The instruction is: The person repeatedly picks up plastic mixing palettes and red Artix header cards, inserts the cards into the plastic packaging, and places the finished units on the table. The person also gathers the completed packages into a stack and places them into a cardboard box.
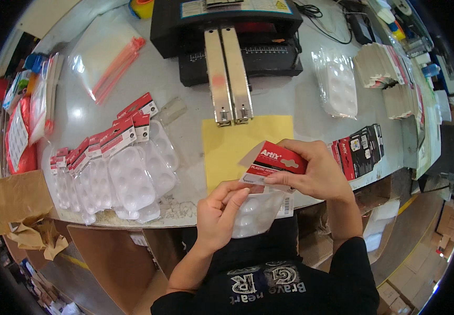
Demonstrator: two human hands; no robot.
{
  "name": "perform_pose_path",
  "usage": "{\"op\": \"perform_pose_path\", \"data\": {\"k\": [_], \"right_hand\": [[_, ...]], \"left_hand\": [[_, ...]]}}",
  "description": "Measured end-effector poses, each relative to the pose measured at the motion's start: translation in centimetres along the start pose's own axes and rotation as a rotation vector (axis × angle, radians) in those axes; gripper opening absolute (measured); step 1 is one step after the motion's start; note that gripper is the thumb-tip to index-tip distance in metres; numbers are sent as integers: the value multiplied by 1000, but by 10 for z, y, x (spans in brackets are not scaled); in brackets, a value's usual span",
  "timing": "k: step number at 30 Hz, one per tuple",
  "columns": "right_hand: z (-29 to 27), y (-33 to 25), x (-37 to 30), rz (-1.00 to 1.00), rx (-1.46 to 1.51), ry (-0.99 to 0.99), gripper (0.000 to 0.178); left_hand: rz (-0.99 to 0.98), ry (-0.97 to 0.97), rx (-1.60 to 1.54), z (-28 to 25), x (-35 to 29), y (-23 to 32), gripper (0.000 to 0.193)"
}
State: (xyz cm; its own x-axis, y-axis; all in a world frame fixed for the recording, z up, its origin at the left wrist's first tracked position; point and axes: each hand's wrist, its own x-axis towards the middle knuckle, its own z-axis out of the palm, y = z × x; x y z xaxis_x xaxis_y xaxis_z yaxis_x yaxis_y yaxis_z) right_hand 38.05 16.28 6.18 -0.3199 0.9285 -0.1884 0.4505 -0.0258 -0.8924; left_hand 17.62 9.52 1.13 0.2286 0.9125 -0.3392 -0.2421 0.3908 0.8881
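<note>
My right hand (318, 170) grips a folded red and white header card (274, 160), thumb on its front and fingers behind. Just below the card, my left hand (219, 212) pinches the top edge of a clear bag holding a white plastic paint palette (257, 214). The palette hangs at the table's front edge, its round wells showing through the plastic. The card's flaps stand apart close over the bag's top; whether they touch it I cannot tell. Under and beyond my hands lies a yellow sheet (221, 149).
A black machine (227, 52) with two metal bars stands at the back centre. Carded palettes (130, 176) overlap on the left, near clear bags (103, 58). Bagged palettes (338, 86), red and black cards (358, 152) and card stacks (376, 65) lie right. Cardboard boxes (111, 257) stand below the edge.
</note>
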Motion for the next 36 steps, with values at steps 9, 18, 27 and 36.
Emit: {"op": "perform_pose_path", "data": {"k": [9, 18, 27, 36], "right_hand": [[5, 3, 15, 14, -71, -259, 34], [9, 25, 4, 387, 225, -163, 24], [32, 48, -13, 332, 524, -101, 16], [40, 50, -19, 290, 500, -84, 16]], "left_hand": [[-6, 71, 331, -6, 2, 1, 17], [196, 348, 256, -16, 7, -3, 24], [189, 379, 215, -22, 18, -17, 27], [179, 386, 282, -24, 14, -15, 27]]}}
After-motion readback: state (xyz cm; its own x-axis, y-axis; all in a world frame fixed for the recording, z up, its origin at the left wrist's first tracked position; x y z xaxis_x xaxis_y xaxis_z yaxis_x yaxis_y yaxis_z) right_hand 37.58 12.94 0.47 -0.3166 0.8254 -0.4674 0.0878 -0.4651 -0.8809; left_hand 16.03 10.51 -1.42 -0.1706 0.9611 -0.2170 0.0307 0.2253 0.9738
